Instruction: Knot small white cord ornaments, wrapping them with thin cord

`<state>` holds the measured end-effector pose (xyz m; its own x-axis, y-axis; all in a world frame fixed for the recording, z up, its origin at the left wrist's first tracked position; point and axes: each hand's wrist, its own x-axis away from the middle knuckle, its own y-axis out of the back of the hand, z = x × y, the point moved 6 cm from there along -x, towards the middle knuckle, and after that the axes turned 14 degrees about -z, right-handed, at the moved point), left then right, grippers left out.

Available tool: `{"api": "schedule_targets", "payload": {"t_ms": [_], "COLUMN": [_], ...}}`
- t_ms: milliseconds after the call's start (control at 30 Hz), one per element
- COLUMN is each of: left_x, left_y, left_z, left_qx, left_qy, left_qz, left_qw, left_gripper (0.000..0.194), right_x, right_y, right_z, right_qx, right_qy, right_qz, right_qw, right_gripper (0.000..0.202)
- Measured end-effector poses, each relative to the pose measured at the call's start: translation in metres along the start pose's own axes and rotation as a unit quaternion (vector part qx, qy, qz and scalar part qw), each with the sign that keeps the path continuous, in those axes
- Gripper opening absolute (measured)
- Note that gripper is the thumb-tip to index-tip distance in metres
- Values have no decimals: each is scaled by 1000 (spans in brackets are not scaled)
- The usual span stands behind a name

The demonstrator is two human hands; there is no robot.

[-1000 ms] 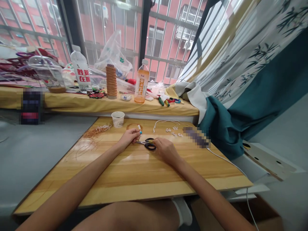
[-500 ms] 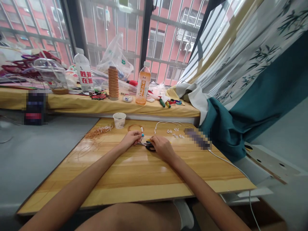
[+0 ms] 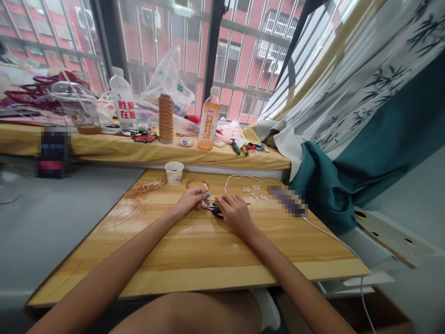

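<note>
Over the middle of the wooden table (image 3: pixel 194 253), my left hand (image 3: pixel 191 200) pinches a small blue and white piece (image 3: pixel 208 195). Just to its right my right hand (image 3: pixel 233 208) is closed on a thin yellow stick-like tool (image 3: pixel 247 203), whose tip points at the small piece. Scissors with black handles (image 3: pixel 217 213) lie below both hands, partly hidden by my right hand. A loop of brown cord (image 3: pixel 193 182) rests behind my left hand. Several small white pieces (image 3: pixel 255 195) lie to the right, near a white cord (image 3: pixel 236 176).
A paper cup (image 3: pixel 174 173) stands at the table's back edge, with a heap of brown threads (image 3: pixel 141 190) to its left. On the sill are an orange drink bottle (image 3: pixel 209 121), a thread spool (image 3: pixel 166 118) and a water bottle (image 3: pixel 123 104). A white cable (image 3: pixel 330 234) crosses the right side.
The yellow tool now shows more clearly, sticking out to the right of my right hand. My hands stay close together, and the whole view has shifted slightly.
</note>
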<state>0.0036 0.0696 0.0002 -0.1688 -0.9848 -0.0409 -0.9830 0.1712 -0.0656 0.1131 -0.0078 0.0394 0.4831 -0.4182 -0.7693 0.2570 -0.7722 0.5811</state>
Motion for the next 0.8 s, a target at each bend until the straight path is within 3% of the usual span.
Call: {"api": "schedule_targets", "payload": {"t_ms": [200,600,800], "left_x": [0,1,3], "left_y": [0,-4,-5], "left_z": [2,4,2], "left_qx": [-4,-5,-15], "left_qy": [6,4,-21], "left_qz": [9,20,13], "left_qw": [1000,1000,1000], "left_gripper": [26,28,30], "right_x": [1,5,2], "right_y": [2,-7,-9], "right_z": [-3,-3,-4], "right_qx": [37,12,-34], "right_qy": [1,22,-5], "right_qz": [-35,21,71], "right_qw": [999,999,997], "right_gripper": [20,15,10]}}
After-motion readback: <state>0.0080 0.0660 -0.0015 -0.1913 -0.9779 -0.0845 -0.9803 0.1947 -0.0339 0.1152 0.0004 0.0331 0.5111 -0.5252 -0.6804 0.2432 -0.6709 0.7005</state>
